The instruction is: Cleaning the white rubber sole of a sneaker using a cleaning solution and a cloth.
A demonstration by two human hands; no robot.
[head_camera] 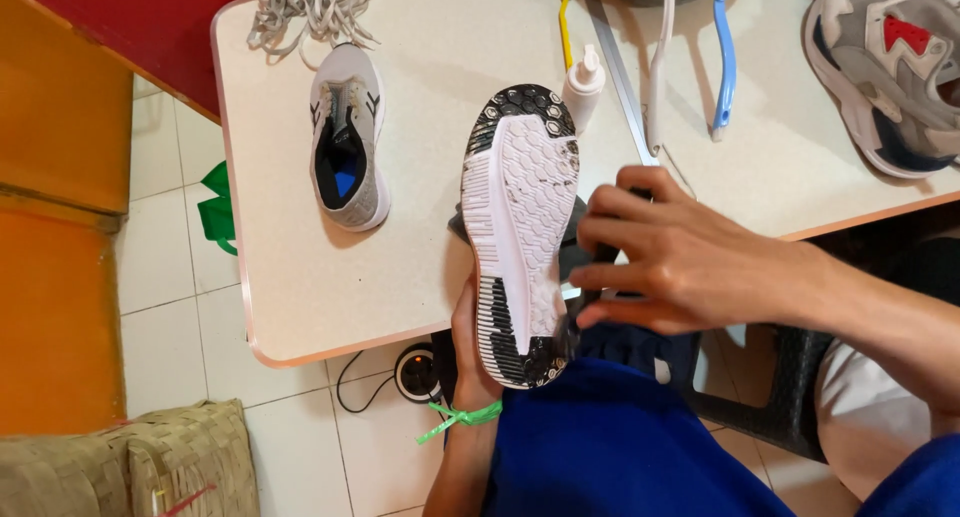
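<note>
A grey sneaker is turned sole-up [520,227], its white and black outsole facing me over the table's front edge. My left hand [466,339] holds it from underneath at the heel; a green band circles that wrist. My right hand [665,255] rests against the shoe's right side, fingers curled around something dark that I cannot make out. The matching grey shoe [347,137] stands upright on the table to the left, without laces.
On the white table [290,297] lie a pile of grey laces [310,7], a small white squeeze bottle [583,82], white and blue brushes [722,62], a yellow tool [563,17] and a grey-red sneaker [885,67]. A woven basket [150,462] sits on the tiled floor.
</note>
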